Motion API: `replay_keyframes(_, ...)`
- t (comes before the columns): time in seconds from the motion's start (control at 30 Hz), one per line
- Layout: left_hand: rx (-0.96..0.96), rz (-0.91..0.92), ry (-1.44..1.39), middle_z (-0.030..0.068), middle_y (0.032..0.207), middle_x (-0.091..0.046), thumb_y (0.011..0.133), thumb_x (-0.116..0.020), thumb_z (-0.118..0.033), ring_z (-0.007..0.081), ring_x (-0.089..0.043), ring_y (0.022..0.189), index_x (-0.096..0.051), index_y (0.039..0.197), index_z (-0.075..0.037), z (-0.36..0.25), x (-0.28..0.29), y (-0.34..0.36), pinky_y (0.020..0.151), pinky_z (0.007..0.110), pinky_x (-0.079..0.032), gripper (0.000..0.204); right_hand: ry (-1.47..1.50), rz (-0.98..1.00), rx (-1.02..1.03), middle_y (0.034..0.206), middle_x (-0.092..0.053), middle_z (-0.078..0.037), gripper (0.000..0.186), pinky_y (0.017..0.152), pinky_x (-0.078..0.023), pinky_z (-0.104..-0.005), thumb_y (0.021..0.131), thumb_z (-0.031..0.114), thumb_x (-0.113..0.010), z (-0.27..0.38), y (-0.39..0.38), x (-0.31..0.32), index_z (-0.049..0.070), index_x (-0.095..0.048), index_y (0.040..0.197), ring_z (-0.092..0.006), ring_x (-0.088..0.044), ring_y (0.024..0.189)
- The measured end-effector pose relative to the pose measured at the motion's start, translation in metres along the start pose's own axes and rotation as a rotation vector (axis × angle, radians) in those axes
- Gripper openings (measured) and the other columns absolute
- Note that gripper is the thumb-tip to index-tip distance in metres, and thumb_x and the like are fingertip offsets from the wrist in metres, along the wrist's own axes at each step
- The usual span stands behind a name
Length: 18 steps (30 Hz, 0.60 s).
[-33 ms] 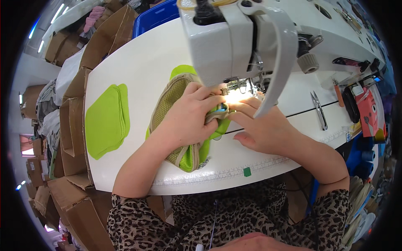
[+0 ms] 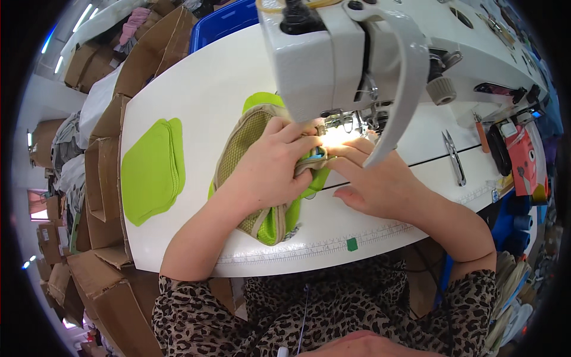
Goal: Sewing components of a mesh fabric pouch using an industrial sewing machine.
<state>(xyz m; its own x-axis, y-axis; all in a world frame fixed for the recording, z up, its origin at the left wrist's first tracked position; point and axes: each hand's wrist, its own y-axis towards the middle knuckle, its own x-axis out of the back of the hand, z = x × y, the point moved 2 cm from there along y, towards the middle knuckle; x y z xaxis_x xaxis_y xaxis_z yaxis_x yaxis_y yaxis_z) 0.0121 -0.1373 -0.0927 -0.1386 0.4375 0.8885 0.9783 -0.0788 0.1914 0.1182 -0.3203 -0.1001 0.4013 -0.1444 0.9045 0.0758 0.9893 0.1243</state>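
A green and tan mesh fabric piece (image 2: 239,143) with beige binding lies bunched on the white table under the sewing machine head (image 2: 318,65). My left hand (image 2: 270,160) grips it, thumb and fingers closed around a fold beside the lit presser foot (image 2: 339,122). A bit of light blue shows in that fold. My right hand (image 2: 377,181) lies at the fabric's right edge, fingers stretched toward the needle area and thumb held apart. Glare and the machine's curved white guard (image 2: 404,89) hide some of its fingertips.
Flat lime-green fabric pieces (image 2: 151,172) lie stacked on the table's left side. Thread snips (image 2: 454,157) rest to the right, near a red pouch (image 2: 523,160). A ruler strip (image 2: 309,250) follows the front edge. Cardboard boxes (image 2: 107,285) crowd the left; a blue bin (image 2: 220,27) stands behind.
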Motion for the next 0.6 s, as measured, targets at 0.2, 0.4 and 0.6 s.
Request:
replay_keyframes(0.2, 0.1, -0.049, 0.057, 0.0163, 0.129, -0.06, 0.074, -0.067, -0.015, 0.0362, -0.054, 0.114, -0.067, 0.108, 0.0, -0.02, -0.011, -0.001, 0.097, 0.042, -0.052, 0.037, -0.075, -0.032, -0.02, 0.114, -0.065, -0.007, 0.044, 0.104, -0.035, -0.0602, 0.08, 0.025, -0.075, 0.0, 0.002, 0.007, 0.006, -0.058, 0.116, -0.0237, -0.065, 0.1)
replay_keyframes(0.4, 0.126, -0.057, 0.025, 0.0166, 0.127, -0.061, 0.075, -0.066, -0.015, 0.0362, -0.054, 0.116, -0.068, 0.106, 0.002, -0.014, -0.009, 0.001, 0.099, 0.042, -0.051, 0.035, 0.002, 0.031, -0.052, 0.128, -0.061, -0.006, 0.048, 0.107, -0.039, -0.0538, 0.072, 0.018, -0.081, -0.002, 0.001, 0.007, 0.009, -0.059, 0.114, -0.0269, -0.052, 0.127)
replay_keyframes(0.6, 0.149, -0.043, 0.013, 0.0166, 0.129, -0.061, 0.077, -0.065, -0.016, 0.0377, -0.053, 0.119, -0.067, 0.107, 0.002, -0.012, -0.011, 0.003, 0.103, 0.043, -0.049, 0.035, 0.016, -0.011, -0.063, 0.126, -0.063, -0.006, 0.043, 0.106, -0.041, -0.0481, 0.073, 0.015, -0.08, -0.003, 0.003, 0.009, 0.008, -0.061, 0.111, -0.0275, -0.054, 0.124)
